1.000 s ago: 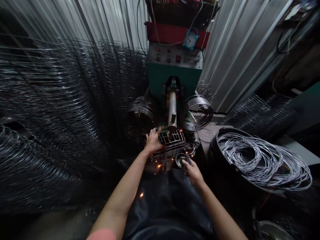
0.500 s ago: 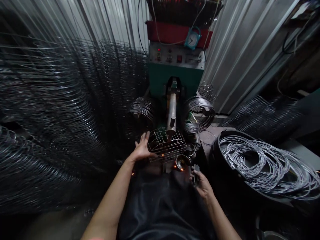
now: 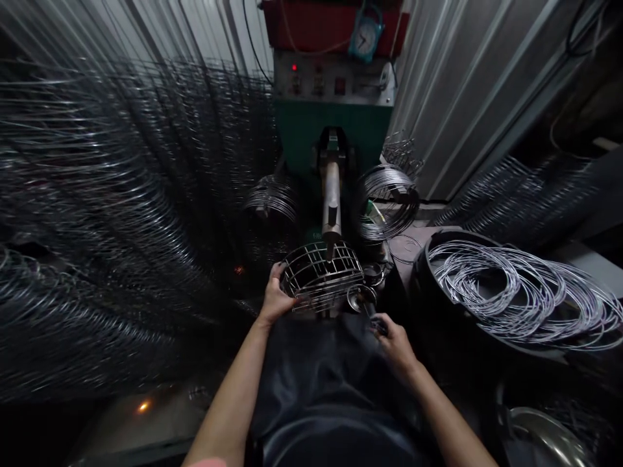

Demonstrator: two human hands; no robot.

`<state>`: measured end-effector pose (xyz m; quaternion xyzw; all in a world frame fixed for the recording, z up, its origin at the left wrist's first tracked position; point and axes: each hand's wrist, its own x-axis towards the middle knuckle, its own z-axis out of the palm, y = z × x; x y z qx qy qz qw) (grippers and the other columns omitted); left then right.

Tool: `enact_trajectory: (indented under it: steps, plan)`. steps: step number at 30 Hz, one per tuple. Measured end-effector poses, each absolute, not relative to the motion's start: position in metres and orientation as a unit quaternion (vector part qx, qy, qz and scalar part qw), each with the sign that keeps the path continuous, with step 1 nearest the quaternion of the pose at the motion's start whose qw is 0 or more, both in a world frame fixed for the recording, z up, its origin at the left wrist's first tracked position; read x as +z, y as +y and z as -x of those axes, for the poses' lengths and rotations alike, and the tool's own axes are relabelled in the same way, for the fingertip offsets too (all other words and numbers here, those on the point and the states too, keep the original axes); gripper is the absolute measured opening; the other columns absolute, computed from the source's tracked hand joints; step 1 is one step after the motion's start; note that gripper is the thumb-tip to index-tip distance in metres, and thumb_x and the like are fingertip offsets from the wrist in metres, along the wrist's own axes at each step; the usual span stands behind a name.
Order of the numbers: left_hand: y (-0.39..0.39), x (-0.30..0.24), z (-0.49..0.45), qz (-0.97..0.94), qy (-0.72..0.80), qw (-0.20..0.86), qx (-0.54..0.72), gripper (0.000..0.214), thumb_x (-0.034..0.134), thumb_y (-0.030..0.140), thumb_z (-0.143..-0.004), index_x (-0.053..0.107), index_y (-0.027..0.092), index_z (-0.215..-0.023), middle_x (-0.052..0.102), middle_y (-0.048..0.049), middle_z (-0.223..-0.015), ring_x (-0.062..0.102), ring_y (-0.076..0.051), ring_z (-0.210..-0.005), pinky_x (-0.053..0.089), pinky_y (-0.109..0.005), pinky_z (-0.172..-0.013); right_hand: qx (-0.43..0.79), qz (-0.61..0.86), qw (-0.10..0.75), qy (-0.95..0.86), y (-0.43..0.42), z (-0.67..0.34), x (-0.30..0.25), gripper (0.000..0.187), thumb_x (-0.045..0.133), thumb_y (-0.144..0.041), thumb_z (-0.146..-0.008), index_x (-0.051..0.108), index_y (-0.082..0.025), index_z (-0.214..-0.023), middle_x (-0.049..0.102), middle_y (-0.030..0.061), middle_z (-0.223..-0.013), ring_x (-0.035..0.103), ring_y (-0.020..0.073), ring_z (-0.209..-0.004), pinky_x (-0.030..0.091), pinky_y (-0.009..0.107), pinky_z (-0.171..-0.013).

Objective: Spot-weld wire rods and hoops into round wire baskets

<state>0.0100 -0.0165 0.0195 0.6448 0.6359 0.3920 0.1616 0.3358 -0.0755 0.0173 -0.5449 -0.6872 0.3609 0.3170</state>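
A domed wire cage (image 3: 321, 275) of welded steel rods sits under the tip of a metal welding arm (image 3: 331, 201), which rises from a green welding machine (image 3: 332, 130). My left hand (image 3: 275, 296) grips the cage's near left edge. My right hand (image 3: 395, 344) is closed around short dark metal pieces (image 3: 378, 326), and its fingers hide most of them. Just beyond that hand, a small steel bowl (image 3: 362, 298) sits beside the cage. The cage's underside is hidden.
Large stacks of wire hoops (image 3: 121, 194) fill the left side. A black tub (image 3: 438, 243) of loose wire rings stands at right. Wire coils (image 3: 387, 201) flank the arm. Corrugated metal sheeting (image 3: 452, 84) rises behind, and a steel basin (image 3: 545, 438) lies at lower right.
The cage has turned from lying low to standing domed under the arm. Sparks around it have gone, with one on the floor. My right hand has moved right, away from the bowl.
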Motion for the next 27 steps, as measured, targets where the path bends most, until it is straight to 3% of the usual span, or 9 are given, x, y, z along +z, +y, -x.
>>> enact_trajectory:
  steps: [2, 5, 9, 12, 17, 21, 27]
  plan:
    - [-0.031, 0.028, -0.017, -0.665, 0.614, 0.143, 0.400, 0.097, 0.082, 0.041, -0.053, 0.032, 0.019, -0.133, 0.029, -0.0162, -0.144, 0.027, -0.030, -0.136, 0.026, -0.043, -0.112, 0.392, 0.452, 0.264, -0.756, -0.067, -0.321, 0.062, 0.017, 0.055, -0.028, -0.080, 0.065, -0.020, -0.091, 0.069, 0.0029, -0.086, 0.064, 0.0176, -0.081, 0.047, 0.027, -0.077]
    - [-0.047, 0.042, -0.033, -0.705, 0.599, 0.142, 0.352, 0.097, 0.082, 0.038, -0.051, 0.035, 0.017, -0.132, 0.028, -0.0184, -0.144, 0.023, -0.034, -0.137, 0.023, -0.049, -0.112, 0.412, 0.376, 0.149, -0.817, -0.049, -0.289, 0.117, 0.020, 0.056, -0.020, -0.079, 0.068, -0.018, -0.094, 0.070, 0.0011, -0.086, 0.064, 0.0166, -0.082, 0.046, 0.024, -0.076]
    - [-0.054, 0.060, -0.053, -0.743, 0.592, 0.139, 0.280, 0.096, 0.081, 0.034, -0.051, 0.035, 0.017, -0.133, 0.027, -0.0209, -0.145, 0.022, -0.039, -0.136, 0.020, -0.058, -0.109, 0.268, 0.440, 0.055, -0.855, -0.029, -0.251, 0.133, 0.020, 0.055, -0.013, -0.080, 0.071, -0.017, -0.091, 0.071, 0.0048, -0.085, 0.064, 0.0196, -0.084, 0.045, 0.026, -0.074]
    - [-0.053, 0.069, -0.056, -0.749, 0.588, 0.133, 0.275, 0.091, 0.079, 0.032, -0.053, 0.036, 0.014, -0.132, 0.028, -0.0229, -0.144, 0.023, -0.039, -0.135, 0.020, -0.059, -0.109, 0.185, 0.461, 0.064, -0.865, -0.022, -0.240, 0.118, 0.019, 0.057, -0.017, -0.083, 0.070, -0.017, -0.097, 0.070, 0.0090, -0.094, 0.064, 0.0206, -0.089, 0.045, 0.027, -0.076]
    - [-0.048, 0.065, -0.049, -0.743, 0.587, 0.154, 0.282, 0.096, 0.079, 0.030, -0.049, 0.035, 0.014, -0.133, 0.026, -0.0204, -0.145, 0.022, -0.038, -0.136, 0.021, -0.056, -0.110, 0.213, 0.369, 0.121, -0.897, -0.020, -0.253, 0.098, 0.021, 0.057, -0.024, -0.086, 0.068, -0.017, -0.103, 0.068, 0.0075, -0.097, 0.063, 0.0165, -0.089, 0.046, 0.024, -0.079]
    - [-0.043, 0.058, -0.047, -0.736, 0.580, 0.173, 0.304, 0.096, 0.080, 0.029, -0.048, 0.036, 0.016, -0.132, 0.028, -0.0188, -0.144, 0.023, -0.038, -0.136, 0.022, -0.056, -0.110, 0.214, 0.321, 0.121, -0.915, -0.017, -0.261, 0.094, 0.044, 0.063, -0.010, -0.075, 0.061, -0.018, -0.118, 0.063, 0.0086, -0.112, 0.060, 0.0186, -0.099, 0.046, 0.026, -0.083]
    - [-0.031, 0.055, -0.045, -0.745, 0.562, 0.177, 0.313, 0.095, 0.081, 0.030, -0.048, 0.038, 0.015, -0.131, 0.028, -0.0210, -0.143, 0.025, -0.039, -0.134, 0.025, -0.058, -0.108, 0.203, 0.342, 0.138, -0.907, -0.012, -0.254, 0.088, 0.029, 0.061, -0.006, -0.074, 0.067, -0.019, -0.100, 0.066, 0.0057, -0.092, 0.063, 0.0180, -0.087, 0.047, 0.026, -0.075]
